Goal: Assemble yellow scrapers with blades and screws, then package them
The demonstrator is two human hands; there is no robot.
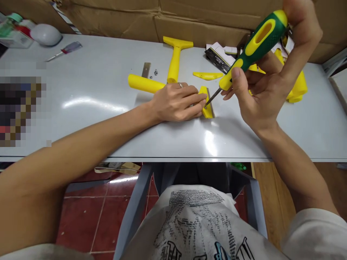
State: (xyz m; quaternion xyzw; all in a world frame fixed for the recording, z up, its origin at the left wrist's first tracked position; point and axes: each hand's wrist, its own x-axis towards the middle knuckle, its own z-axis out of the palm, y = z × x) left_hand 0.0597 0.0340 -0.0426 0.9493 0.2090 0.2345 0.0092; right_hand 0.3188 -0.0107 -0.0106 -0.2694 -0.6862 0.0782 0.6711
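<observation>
My left hand (181,103) is wrapped round a yellow scraper (146,83) lying on the table, its handle pointing left and its head showing past my fingertips. A metal blade edge (210,104) runs along the right side of that head. In my right hand (267,85) is a green and yellow screwdriver (256,45), tilted, the thumb on its lower grip and fingers round its upper end. Its tip meets a small screw in the scraper head. Behind my left hand lies a second yellow scraper (175,59). A loose yellow clamping piece (207,76) lies near the screwdriver.
A loose blade (146,70) and several small screws (155,72) lie left of the second scraper. Black and white packets (218,57) and more yellow parts (298,88) sit at the back right. Another screwdriver (65,50) and a white rounded object (46,34) are far left. Cardboard (116,21) stands behind.
</observation>
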